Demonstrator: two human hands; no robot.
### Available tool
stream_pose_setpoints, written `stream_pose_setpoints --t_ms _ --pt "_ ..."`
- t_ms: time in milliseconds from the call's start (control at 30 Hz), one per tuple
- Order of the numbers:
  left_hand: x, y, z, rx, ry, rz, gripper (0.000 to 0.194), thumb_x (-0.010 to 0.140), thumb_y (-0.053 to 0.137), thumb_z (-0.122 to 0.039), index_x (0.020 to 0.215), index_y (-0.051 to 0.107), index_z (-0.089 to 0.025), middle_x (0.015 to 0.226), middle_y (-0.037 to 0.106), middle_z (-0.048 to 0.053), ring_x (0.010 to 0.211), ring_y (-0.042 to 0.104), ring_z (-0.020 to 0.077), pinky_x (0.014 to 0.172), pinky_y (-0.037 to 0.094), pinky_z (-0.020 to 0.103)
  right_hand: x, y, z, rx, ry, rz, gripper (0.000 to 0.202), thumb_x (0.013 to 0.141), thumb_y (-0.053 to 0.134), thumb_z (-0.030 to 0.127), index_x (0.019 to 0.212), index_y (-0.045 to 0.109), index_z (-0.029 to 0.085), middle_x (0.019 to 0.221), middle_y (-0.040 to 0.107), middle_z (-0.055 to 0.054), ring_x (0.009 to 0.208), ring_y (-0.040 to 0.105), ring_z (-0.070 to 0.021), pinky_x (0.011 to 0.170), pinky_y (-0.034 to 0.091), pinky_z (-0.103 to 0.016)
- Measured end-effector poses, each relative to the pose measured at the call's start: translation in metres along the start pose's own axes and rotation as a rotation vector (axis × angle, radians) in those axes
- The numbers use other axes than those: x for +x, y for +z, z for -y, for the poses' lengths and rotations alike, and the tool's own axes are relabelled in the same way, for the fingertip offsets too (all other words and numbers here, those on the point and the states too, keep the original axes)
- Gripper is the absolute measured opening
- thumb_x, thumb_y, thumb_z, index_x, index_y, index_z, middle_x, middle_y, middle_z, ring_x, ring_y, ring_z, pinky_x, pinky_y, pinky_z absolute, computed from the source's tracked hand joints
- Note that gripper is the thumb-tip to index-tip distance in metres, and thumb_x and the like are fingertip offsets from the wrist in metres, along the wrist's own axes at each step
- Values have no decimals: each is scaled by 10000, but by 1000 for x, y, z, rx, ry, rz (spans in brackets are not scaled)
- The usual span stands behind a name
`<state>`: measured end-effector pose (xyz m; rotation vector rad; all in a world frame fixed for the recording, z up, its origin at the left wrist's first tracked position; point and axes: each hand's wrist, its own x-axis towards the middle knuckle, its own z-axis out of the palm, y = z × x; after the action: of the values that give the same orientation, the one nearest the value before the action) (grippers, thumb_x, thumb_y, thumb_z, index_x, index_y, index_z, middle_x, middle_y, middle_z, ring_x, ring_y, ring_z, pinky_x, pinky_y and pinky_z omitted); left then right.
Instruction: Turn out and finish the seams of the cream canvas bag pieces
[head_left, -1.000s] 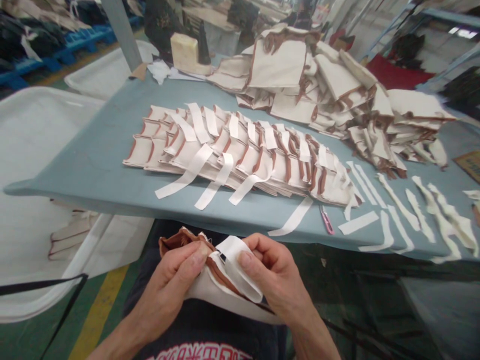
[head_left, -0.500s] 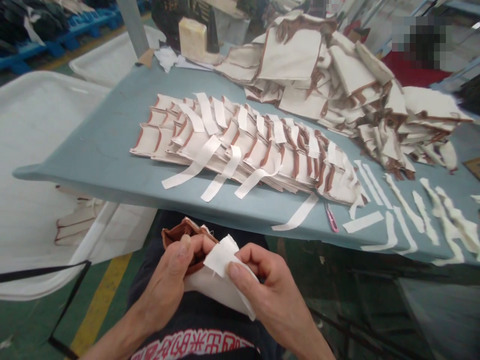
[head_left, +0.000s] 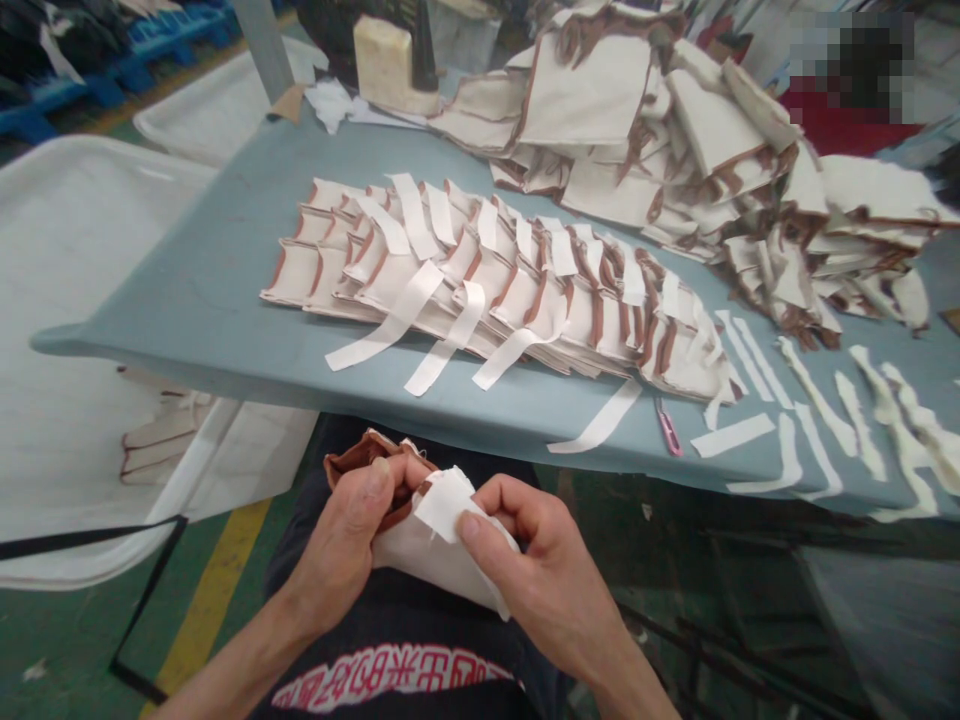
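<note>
Grey table (head_left: 210, 310) carries overlapped pieces (head_left: 495, 290). Strip (head_left: 442, 505), flat a second ago, is now folded and pinched against pouch (head_left: 360, 470) by left hand (head_left: 345, 540) and right hand (head_left: 540, 570).

My dark shirt (head_left: 397, 675) carries red-and-white characters across the front, but I cannot make them out; nothing else is lettered.

cream brown-trimmed fabric piece (head_left: 420, 545), crumpled
</note>
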<state>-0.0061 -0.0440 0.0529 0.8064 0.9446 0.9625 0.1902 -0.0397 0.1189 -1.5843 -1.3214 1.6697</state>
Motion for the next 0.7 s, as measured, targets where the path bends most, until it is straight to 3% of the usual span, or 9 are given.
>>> stream_pose_setpoints --t_ms 100,400,567,700 --pt "1 -1 0 -5 5 1 654 1013 568 -817 872 709 -194 828 664 29 733 604 194 639 468 266 2 1 -2 -13 -6 -7 316 916 669 480 772 593 209 634 482 57 562 375 -98 499 280 -227" --pt "4 -2 -1 67 19 9 625 955 664 -800 843 702 -187 807 677 34 690 532 174 600 429 257 2 3 -5 1 3 -30 330 902 666 491 754 580 210 615 458 64 554 341 -95 504 256 -232" --pt "7 12 -21 176 17 -36 438 820 886 -558 766 669 -182 726 643 -7 617 504 130 559 414 215 3 4 -9 2 -20 -30 319 912 674 470 755 573 212 621 477 61 556 363 -98 505 268 -231" --pt "8 18 -27 214 -26 -79 345 767 869 -441 735 638 -187 699 646 -10 596 514 127 542 421 210 4 5 -11 -1 -27 -28 312 906 670 461 748 563 214 627 480 59 561 370 -100 510 271 -233"
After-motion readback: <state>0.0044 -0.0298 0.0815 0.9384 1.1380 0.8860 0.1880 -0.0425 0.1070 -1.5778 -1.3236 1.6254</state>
